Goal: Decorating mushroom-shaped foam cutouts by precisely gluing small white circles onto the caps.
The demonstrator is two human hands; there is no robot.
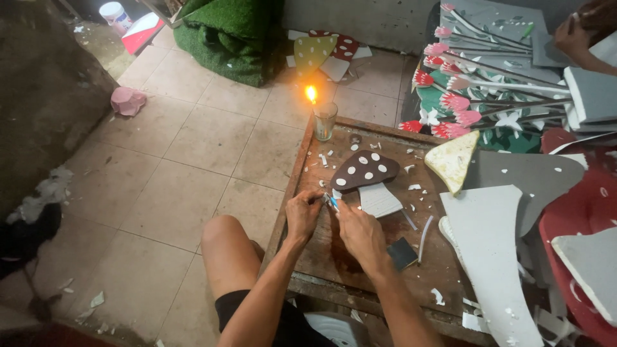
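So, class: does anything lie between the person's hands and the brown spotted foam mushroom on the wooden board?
Nothing visible. Both hands, left and right, meet at a small blue tool just below the mushroom; only loose white scraps lie around.

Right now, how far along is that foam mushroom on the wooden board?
Its brown cap with white dots and pale stem look cut and painted, and white offcuts litter the wooden board. In hand: the left hand and right hand meet over a small blue-handled tool by the stem's base. Still bare, it seems: the white foam sheet and yellowish wedge.
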